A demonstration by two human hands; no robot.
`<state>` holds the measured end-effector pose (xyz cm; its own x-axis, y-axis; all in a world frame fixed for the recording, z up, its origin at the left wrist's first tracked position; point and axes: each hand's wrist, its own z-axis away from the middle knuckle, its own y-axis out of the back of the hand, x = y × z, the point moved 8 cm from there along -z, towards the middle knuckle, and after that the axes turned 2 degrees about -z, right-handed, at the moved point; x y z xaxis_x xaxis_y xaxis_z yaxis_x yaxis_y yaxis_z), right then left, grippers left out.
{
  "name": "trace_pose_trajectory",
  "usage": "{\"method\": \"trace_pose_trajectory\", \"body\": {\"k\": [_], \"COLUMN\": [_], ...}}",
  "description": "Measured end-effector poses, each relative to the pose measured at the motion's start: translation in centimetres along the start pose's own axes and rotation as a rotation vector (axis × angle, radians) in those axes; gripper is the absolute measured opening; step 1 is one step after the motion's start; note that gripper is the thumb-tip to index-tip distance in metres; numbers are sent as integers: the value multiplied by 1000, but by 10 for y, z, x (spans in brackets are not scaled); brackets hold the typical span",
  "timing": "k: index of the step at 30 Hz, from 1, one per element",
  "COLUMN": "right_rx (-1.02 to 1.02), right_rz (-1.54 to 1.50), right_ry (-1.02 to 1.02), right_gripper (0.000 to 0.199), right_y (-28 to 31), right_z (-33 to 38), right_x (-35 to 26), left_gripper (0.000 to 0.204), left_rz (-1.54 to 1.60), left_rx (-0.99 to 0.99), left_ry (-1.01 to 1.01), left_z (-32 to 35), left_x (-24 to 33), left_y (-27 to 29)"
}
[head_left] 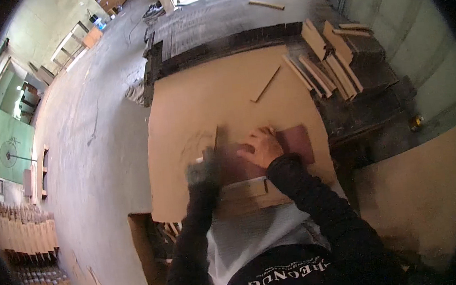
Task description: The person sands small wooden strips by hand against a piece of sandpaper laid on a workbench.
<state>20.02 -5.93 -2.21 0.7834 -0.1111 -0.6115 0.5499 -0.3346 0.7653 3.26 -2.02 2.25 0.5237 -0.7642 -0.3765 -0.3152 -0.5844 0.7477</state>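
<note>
Taking the middle of the tan-topped worktop point(203, 96) as the hub of the clock, the dark red flat piece point(298, 141) lies just off the hub, reaching from the middle toward 4 o'clock. The right hand point(263, 148) rests palm down on it at 5 o'clock, thumb and fingers spread apart rather than wrapped round anything. The left hand point(202, 170) is at 8 o'clock, near the red piece's left end; it is badly blurred, so I cannot tell whether its fingers are together or apart. A thin dark strip point(217, 137) stands out just beside it toward 10 o'clock, and whether the hand grips it is unclear. At 6 o'clock, near the body, a light brown strip point(245, 191) lies along the worktop's near side. Another thin strip point(266, 84) lies slanted at 1 o'clock, and several narrow wooden strips point(319, 76) sit in a group at 2 o'clock, at the corner. Farther off, a single wooden bar point(267, 4) lies at 12 o'clock on a dark grey surface point(213, 23). An open brown box point(143, 251) holding wood pieces stands at 7 o'clock, and rows of stacked wood pieces point(28, 228) fill 8 o'clock, well apart from the worktop
</note>
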Motion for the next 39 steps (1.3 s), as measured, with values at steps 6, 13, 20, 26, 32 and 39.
{"method": "trace_pose_trajectory", "body": {"k": [6,13,20,26,32,39], "right_rx": [76,110,91,190,161,30], "right_rz": [-14,-33,-39,3,-20,-34], "right_ry": [20,83,43,99,86,86], "right_gripper": [34,31,31,27,28,31], "right_y": [12,11,7,16,11,0], "right_z": [2,-3,-3,2,5,-3], "right_x": [-20,-25,-22,-24,-26,-17], "left_gripper": [53,56,31,53,46,44], "left_rz": [122,138,335,620,-29,626], "left_rx": [-690,-148,-802,-486,-597,-201], "left_ry": [162,36,458,1439,710,99], "left_z": [43,-7,100,268,116,-139], "left_x": [-12,-10,-39,-136,-144,2], "left_y": [2,7,28,97,109,-41]}}
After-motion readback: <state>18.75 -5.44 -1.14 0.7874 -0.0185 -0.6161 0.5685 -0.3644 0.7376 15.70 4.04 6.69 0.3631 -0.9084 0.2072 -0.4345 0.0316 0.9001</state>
